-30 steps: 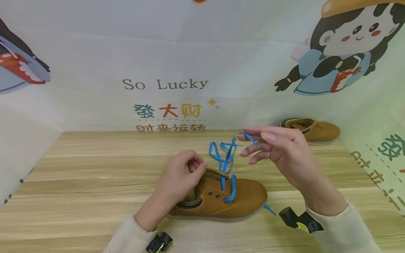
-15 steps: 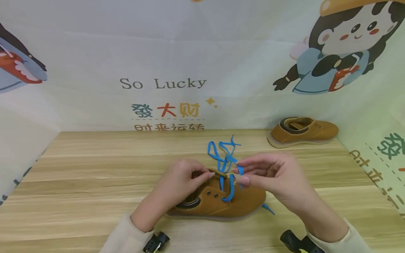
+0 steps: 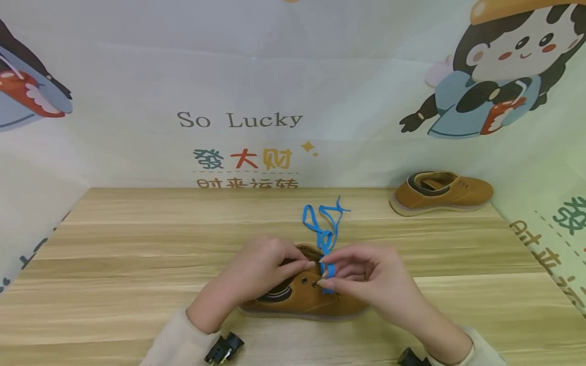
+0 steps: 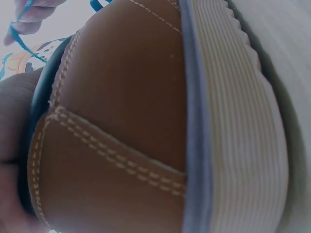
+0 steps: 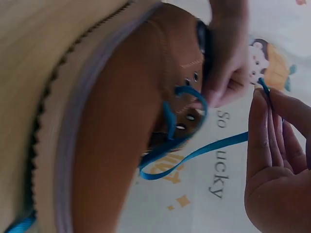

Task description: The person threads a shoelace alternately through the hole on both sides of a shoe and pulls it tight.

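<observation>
A brown leather shoe [image 3: 297, 307] lies on its sole, toe to the right. My left hand [image 3: 261, 264] reaches over its opening, thumb and fingers pinching the upper near the eyelets; in the left wrist view, the fingers [image 4: 12, 116] are against the dark collar. A blue shoelace [image 3: 325, 236] passes through the front eyelets, and its loose part trails on the table behind the shoe. My right hand [image 3: 375, 277] pinches the lace near one end between thumb and fingertips, close to the eyelets. In the right wrist view, the lace [image 5: 214, 144] runs slack from the shoe to that hand.
A second brown shoe [image 3: 469, 195], with no lace in its eyelets, stands at the table's back right. Printed cloth walls [image 3: 137, 91] rise behind and beside the wooden table [image 3: 137, 229].
My right hand has come down and left from above the table to the eyelets, going from loosely spread fingers to a pinch on the shoelace. My left hand stays at the shoe's upper.
</observation>
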The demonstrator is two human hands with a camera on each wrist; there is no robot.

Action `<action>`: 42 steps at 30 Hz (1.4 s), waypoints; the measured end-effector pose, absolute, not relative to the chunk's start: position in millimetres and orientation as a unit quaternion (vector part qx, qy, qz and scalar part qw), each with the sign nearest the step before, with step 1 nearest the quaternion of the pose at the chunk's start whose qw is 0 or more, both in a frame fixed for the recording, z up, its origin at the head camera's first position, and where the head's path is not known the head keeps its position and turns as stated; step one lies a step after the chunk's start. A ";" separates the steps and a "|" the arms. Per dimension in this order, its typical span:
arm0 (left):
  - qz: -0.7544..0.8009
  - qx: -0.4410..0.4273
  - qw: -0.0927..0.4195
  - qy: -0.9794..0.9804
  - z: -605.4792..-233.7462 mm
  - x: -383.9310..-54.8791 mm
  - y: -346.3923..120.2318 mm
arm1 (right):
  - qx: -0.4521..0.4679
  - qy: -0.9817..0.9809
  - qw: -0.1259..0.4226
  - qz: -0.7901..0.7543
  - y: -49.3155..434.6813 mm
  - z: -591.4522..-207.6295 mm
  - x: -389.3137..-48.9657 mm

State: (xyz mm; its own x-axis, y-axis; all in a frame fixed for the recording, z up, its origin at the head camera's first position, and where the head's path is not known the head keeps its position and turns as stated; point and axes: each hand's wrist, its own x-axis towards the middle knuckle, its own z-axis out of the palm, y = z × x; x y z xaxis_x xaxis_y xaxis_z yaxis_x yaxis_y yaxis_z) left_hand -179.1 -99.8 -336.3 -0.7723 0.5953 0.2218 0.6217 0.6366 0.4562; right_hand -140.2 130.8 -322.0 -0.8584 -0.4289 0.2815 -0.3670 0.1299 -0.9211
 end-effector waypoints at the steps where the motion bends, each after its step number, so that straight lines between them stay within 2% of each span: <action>1: -0.256 -0.338 0.020 -0.905 -336.3 -179.0 -100.3 | -0.262 0.756 0.023 -0.600 129.3 -324.3 -141.0; 8: -0.256 -0.331 0.001 -0.908 -334.6 -178.0 -100.9 | -0.274 0.774 -0.024 -0.570 123.1 -335.1 -144.3; 23: -0.232 -0.381 0.013 -0.895 -335.4 -179.5 -104.2 | -0.386 0.767 -0.148 -0.492 117.8 -352.0 -153.5; 32: -0.205 -0.398 0.019 -0.894 -335.2 -177.8 -105.0 | -0.470 0.758 -0.246 -0.379 119.0 -356.6 -160.6; 42: -0.180 -0.378 -0.011 -0.908 -335.5 -176.1 -101.9 | -0.532 0.739 -0.261 -0.320 125.2 -360.1 -169.4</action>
